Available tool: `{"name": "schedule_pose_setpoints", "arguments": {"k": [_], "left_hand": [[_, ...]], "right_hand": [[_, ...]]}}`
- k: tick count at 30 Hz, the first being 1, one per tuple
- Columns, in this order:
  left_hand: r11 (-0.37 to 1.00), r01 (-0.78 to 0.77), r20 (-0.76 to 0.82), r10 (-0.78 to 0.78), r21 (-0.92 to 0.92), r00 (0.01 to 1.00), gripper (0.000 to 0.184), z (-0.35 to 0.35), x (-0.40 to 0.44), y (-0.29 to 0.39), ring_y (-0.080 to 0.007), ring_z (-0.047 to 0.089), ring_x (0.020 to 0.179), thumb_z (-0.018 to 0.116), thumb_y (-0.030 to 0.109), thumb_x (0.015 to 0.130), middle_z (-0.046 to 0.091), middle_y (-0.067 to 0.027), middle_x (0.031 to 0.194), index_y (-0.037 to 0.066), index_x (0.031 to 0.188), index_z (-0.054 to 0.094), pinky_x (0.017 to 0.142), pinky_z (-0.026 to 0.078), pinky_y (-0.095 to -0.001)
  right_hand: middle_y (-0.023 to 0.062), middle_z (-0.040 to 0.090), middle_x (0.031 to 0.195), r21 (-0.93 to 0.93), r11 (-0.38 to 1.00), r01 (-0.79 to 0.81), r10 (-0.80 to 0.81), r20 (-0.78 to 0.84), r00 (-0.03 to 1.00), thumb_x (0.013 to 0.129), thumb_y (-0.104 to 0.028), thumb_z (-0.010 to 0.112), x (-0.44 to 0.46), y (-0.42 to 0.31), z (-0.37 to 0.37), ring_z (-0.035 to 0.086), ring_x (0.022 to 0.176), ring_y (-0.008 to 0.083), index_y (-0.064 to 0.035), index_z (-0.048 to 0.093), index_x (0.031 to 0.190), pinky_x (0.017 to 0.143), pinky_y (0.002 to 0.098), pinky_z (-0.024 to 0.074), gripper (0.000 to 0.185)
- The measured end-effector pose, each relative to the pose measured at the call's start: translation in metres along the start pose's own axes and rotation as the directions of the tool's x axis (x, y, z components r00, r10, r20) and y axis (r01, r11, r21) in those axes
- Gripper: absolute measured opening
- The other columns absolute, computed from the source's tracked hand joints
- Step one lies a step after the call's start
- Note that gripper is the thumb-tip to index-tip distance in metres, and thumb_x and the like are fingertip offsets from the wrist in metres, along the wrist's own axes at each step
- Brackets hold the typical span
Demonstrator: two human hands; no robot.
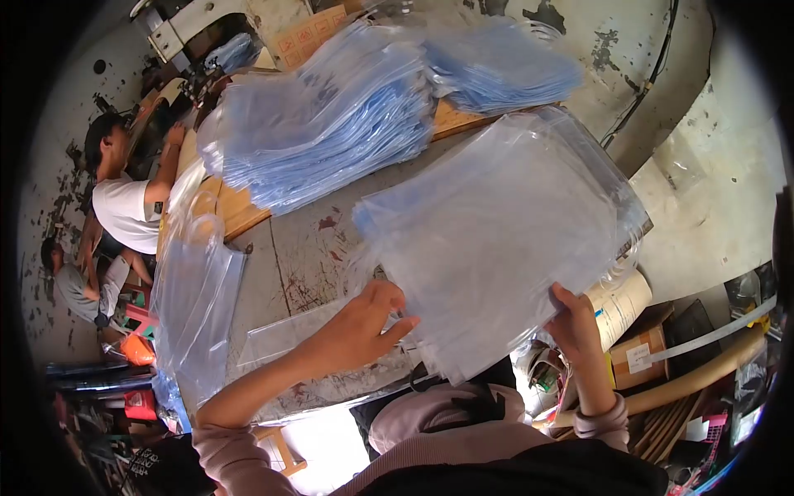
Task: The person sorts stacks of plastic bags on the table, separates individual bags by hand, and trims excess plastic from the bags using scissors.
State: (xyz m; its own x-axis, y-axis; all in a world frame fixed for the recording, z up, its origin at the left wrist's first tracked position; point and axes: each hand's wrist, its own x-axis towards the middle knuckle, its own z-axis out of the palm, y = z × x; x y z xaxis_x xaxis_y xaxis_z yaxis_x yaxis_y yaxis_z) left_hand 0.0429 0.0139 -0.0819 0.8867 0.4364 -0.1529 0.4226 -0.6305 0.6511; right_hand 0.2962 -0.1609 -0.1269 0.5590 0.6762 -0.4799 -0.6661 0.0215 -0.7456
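Fingers (562,296) of the right hand (576,328) pinch the translucent plastic-bag stack (504,236), which I see lying forward-left of them, the left hand's (356,332) parted beside it.

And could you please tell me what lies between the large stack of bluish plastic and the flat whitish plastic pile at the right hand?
In the head view, bare scuffed grey tabletop separates the stack from the pile.

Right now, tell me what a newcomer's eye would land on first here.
Probably the broad clear plastic stack on the right of the table, with the left hand and right hand at its near edge. Next, perhaps, the bluish plastic pile farther back, to its left.
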Motion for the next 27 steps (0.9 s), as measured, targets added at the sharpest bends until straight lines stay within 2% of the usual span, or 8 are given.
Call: {"name": "schedule_pose_setpoints", "arguments": {"k": [6, 11, 15, 16, 18, 22, 24, 27], "left_hand": [[0.729, 0.299, 0.038, -0.351, -0.616, 0.935, 0.045, 0.004, 0.020, -0.013, -0.0193, 0.052, 0.091, 0.060, 0.025, 0.086, 0.046, -0.0131, 0.099, -0.001, 0.115, 0.036, 0.078, 0.043, -0.0290], [0.584, 0.247, -0.091, -0.487, -0.773, 0.869, 0.051, 0.025, 0.025, -0.005, -0.0159, 0.045, 0.088, 0.061, 0.021, 0.081, 0.043, -0.0087, 0.096, 0.002, 0.120, 0.034, 0.079, 0.038, -0.0266], [0.463, 0.220, -0.093, -0.563, -0.858, 0.822, 0.057, 0.018, 0.032, 0.014, -0.0152, 0.041, 0.081, 0.062, 0.019, 0.077, 0.040, -0.0072, 0.091, 0.004, 0.121, 0.028, 0.075, 0.037, -0.0284], [0.472, 0.217, -0.101, -0.560, -0.854, 0.823, 0.057, 0.017, 0.035, 0.015, -0.0152, 0.041, 0.081, 0.062, 0.019, 0.077, 0.040, -0.0072, 0.091, 0.004, 0.121, 0.028, 0.075, 0.037, -0.0284], [0.397, 0.280, -0.013, -0.596, -0.874, 0.803, 0.055, 0.015, 0.038, 0.016, -0.0183, 0.040, 0.104, 0.058, 0.011, 0.078, 0.037, -0.0086, 0.106, 0.012, 0.121, 0.024, 0.092, 0.032, -0.0391], [0.433, 0.277, -0.053, -0.610, -0.858, 0.790, 0.058, 0.023, 0.045, 0.007, -0.0151, 0.039, 0.076, 0.062, 0.016, 0.073, 0.037, -0.0088, 0.090, 0.008, 0.117, 0.024, 0.064, 0.035, -0.0297], [0.383, 0.273, -0.076, -0.690, -0.883, 0.720, 0.057, 0.023, 0.052, 0.007, -0.0152, 0.039, 0.075, 0.062, 0.015, 0.072, 0.036, -0.0098, 0.092, 0.009, 0.114, 0.024, 0.060, 0.034, -0.0299], [0.293, 0.311, 0.026, -0.689, -0.904, 0.724, 0.055, 0.014, 0.060, 0.003, -0.0216, 0.043, 0.099, 0.058, 0.006, 0.079, 0.033, -0.0143, 0.108, 0.014, 0.117, 0.020, 0.083, 0.042, -0.0396]], "right_hand": [[0.0113, 0.066, 0.087, -0.782, 0.570, 0.252, 0.337, 0.503, 0.796, 0.088, -0.009, 0.054, -0.006, -0.067, -0.047, 0.065, 0.079, 0.0160, 0.0051, 0.064, 0.096, 0.068, 0.0268, 0.0520, 0.019], [0.0129, 0.063, 0.099, -0.716, 0.316, 0.622, -0.253, 0.568, 0.783, 0.085, -0.026, 0.062, 0.011, -0.117, -0.010, 0.060, 0.087, 0.0160, 0.0028, 0.061, 0.105, 0.073, 0.0288, 0.0483, 0.035], [0.0137, 0.059, 0.107, -0.722, -0.441, 0.533, -0.512, 0.690, 0.511, 0.080, -0.045, 0.064, 0.122, -0.135, -0.015, 0.057, 0.093, 0.0197, 0.0025, 0.044, 0.127, 0.079, 0.0312, 0.0457, 0.070], [0.0137, 0.059, 0.107, -0.722, -0.439, 0.535, -0.519, 0.690, 0.504, 0.080, -0.045, 0.064, 0.142, -0.136, -0.008, 0.057, 0.093, 0.0197, 0.0025, 0.044, 0.127, 0.079, 0.0312, 0.0457, 0.070], [0.0150, 0.058, 0.107, -0.957, 0.152, 0.248, -0.060, 0.242, 0.969, 0.076, -0.054, 0.064, 0.162, -0.136, 0.012, 0.056, 0.090, 0.0189, 0.0044, 0.043, 0.129, 0.077, 0.0295, 0.0452, 0.081], [0.0169, 0.059, 0.100, -0.895, 0.127, 0.428, 0.031, 0.435, 0.900, 0.076, -0.054, 0.062, 0.142, -0.138, 0.044, 0.056, 0.097, 0.0230, 0.0013, 0.047, 0.126, 0.079, 0.0329, 0.0448, 0.075], [0.0169, 0.056, 0.110, -0.991, 0.093, 0.098, 0.158, 0.112, 0.981, 0.073, -0.053, 0.066, 0.140, -0.143, 0.051, 0.055, 0.092, 0.0200, 0.0061, 0.044, 0.126, 0.078, 0.0298, 0.0451, 0.082], [0.0175, 0.055, 0.112, -0.927, 0.347, 0.140, 0.020, 0.157, 0.987, 0.071, -0.044, 0.071, 0.159, -0.128, 0.040, 0.055, 0.101, 0.0212, 0.0067, 0.046, 0.122, 0.081, 0.0279, 0.0450, 0.076]]}}
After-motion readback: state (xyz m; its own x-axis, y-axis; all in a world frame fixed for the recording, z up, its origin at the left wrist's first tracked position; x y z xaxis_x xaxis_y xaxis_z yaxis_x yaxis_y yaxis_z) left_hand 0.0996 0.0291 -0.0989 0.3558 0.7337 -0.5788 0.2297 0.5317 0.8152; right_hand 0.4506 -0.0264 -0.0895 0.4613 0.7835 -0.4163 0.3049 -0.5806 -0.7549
